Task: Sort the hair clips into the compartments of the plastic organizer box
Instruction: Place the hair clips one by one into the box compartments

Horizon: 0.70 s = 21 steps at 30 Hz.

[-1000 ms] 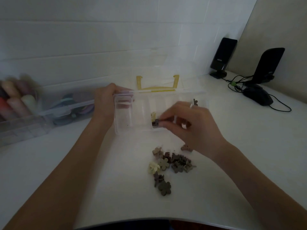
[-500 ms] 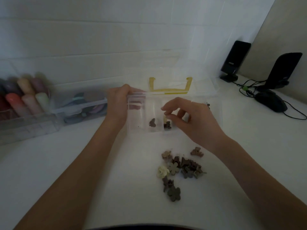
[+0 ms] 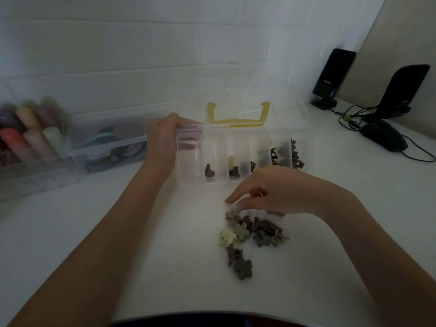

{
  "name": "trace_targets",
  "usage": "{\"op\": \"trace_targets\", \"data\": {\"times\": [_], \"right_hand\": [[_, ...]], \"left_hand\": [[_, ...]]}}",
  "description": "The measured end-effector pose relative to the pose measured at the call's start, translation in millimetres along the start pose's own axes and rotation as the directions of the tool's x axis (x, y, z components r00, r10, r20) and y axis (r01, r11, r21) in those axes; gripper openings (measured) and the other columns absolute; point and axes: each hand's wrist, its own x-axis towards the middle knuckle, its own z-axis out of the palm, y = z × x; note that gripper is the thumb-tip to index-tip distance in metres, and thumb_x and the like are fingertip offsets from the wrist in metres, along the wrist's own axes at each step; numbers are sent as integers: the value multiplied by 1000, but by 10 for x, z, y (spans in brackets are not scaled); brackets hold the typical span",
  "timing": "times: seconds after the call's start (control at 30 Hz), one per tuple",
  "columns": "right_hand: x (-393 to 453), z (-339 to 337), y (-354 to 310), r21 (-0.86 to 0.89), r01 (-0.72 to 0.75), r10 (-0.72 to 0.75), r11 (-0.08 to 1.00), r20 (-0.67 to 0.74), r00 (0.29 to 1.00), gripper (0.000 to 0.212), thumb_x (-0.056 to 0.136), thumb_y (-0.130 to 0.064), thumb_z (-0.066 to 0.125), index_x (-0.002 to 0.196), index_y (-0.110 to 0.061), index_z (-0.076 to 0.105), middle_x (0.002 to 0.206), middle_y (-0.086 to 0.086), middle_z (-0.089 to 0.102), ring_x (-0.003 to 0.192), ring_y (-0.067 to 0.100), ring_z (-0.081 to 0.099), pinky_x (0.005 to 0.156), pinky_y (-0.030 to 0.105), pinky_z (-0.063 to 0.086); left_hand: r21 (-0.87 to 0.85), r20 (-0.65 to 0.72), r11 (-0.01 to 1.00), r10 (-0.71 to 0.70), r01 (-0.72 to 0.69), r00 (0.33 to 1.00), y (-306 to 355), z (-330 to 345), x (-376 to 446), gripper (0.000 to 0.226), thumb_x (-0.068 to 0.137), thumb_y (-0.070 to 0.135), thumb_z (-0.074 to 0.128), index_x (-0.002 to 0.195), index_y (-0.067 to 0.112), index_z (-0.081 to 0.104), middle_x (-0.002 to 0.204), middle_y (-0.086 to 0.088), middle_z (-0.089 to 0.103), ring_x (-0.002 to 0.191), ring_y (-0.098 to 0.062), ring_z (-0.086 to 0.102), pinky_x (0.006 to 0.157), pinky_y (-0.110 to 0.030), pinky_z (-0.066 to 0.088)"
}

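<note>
Dim, blurred view; left hand (image 3: 162,142) grips the clear organizer box (image 3: 236,159) at its left end, fingertips hidden behind plastic; right hand (image 3: 276,192), fingers loosely extended, over hair clips (image 3: 254,232) heaped on the desk (image 3: 165,256), covering some; speaker (image 3: 332,79) label unreadable

Dim light falls over a smooth white counter (image 3: 70,232) with a rounded near edge. Behind it stands a wall of large white tiles (image 3: 141,55), meeting a plain beige wall (image 3: 405,31) at the right. Two black upright speakers (image 3: 333,76) stand in that corner.
</note>
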Motion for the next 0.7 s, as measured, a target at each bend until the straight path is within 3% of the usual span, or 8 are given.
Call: {"op": "trace_targets", "data": {"times": [0.1, 0.2, 0.33, 0.43, 0.53, 0.6, 0.7], "right_hand": [[5, 30, -7, 104, 3, -7, 995, 43, 999, 26, 87, -48, 56, 110, -42, 66, 57, -22, 58, 51, -5, 51, 56, 15, 40], [33, 71, -15, 128, 6, -14, 992, 62, 998, 27, 80, -50, 63, 107, -46, 65, 54, -12, 50, 47, 2, 43, 52, 21, 33], [59, 90, -17, 172, 54, -54, 984, -2, 999, 11, 81, -39, 69, 91, -35, 70, 53, -17, 51, 47, 3, 43, 50, 20, 34], [76, 96, 5, 287, 119, -94, 950, -96, 991, 5, 79, -31, 73, 83, -27, 72, 54, -7, 52, 49, 5, 40, 52, 24, 36], [102, 120, 10, 393, 176, -103, 903, -201, 974, 6, 81, -27, 72, 83, -20, 71, 65, 4, 63, 53, 13, 47, 54, 26, 42], [109, 126, 6, 508, 190, -54, 840, -271, 961, 6, 84, -22, 68, 84, -16, 68, 70, 3, 68, 55, 22, 60, 48, 28, 49], [99, 114, 31, 643, 185, 34, 743, -312, 949, 6, 90, -15, 61, 87, -10, 62, 78, 7, 73, 55, 28, 69, 37, 28, 45]], "left_hand": [[9, -1, 1000, 6, -6, 1000, -6, 2, 2, 35, 72, 14, 42, 57, 11, 73, 59, -9, 68, 59, -23, 62, 50, -26, 51], [-3, -3, 1000, 31, -31, 1000, -11, 4, -14, 35, 75, 11, 40, 61, 8, 72, 58, -8, 68, 59, -23, 61, 51, -27, 52], [24, 8, 999, 26, -26, 1000, -10, -7, -12, 33, 72, 16, 40, 69, 4, 71, 60, -8, 69, 60, -22, 62, 53, -28, 52], [33, 2, 999, 33, -33, 999, 4, 4, -29, 33, 77, 11, 39, 69, 3, 70, 60, -7, 69, 59, -20, 62, 53, -27, 52], [31, -2, 999, 25, -25, 1000, 6, 10, -33, 32, 75, 12, 39, 71, 2, 70, 60, -6, 69, 59, -21, 62, 54, -27, 51], [34, 7, 999, 21, -21, 1000, 8, 9, -29, 33, 70, 16, 41, 71, 2, 70, 61, -7, 69, 59, -21, 62, 54, -27, 51], [31, 12, 999, 20, -20, 1000, 8, 8, -33, 32, 68, 18, 42, 68, 4, 70, 60, -7, 68, 57, -20, 62, 53, -27, 51]]}}
